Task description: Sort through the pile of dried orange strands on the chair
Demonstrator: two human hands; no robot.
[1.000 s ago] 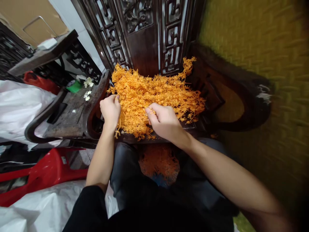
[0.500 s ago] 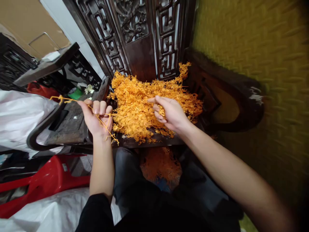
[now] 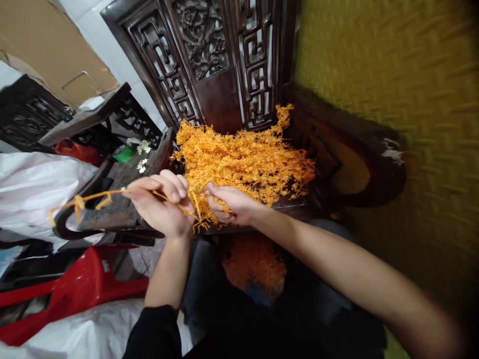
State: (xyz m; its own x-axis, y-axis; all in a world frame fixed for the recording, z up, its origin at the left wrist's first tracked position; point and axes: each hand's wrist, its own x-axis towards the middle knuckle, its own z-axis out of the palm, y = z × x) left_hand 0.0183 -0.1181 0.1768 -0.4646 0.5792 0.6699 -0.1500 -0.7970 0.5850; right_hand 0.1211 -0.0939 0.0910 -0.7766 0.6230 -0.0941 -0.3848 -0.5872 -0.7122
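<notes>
Left hand (image 3: 159,202) was closed around one orange plastic sprig (image 3: 88,200); the stem ran through the curled fingers and its tip stuck out to the left, above the arm of the neighbouring wooden chair (image 3: 112,199). Right hand (image 3: 230,204) was pinched on the near end of the same sprig, thumb against forefinger, at the front edge of the orange pile (image 3: 247,159).

The pile lay on the seat of the carved dark chair (image 3: 220,65), spread almost across the seat and touching the backrest. It was large and tangled. Only this one sprig was separated from it.

A smaller clump of orange pieces (image 3: 254,262) sat lower down, between the person's knees; whether it rested in a container or on the lap could not be told.

Judgement on progress: early. Most of the material was unsorted on the seat, and the lower clump was much the smaller of the two.

Surroundings: red plastic stool (image 3: 75,286) lower left, white sacks (image 3: 33,184) beside it, a few white flowers (image 3: 142,155) on the neighbouring chair, yellow woven surface (image 3: 392,75) on the right.

Writing: no readable label, brand or text in view. The small sticker on the stool was too blurred to read.
</notes>
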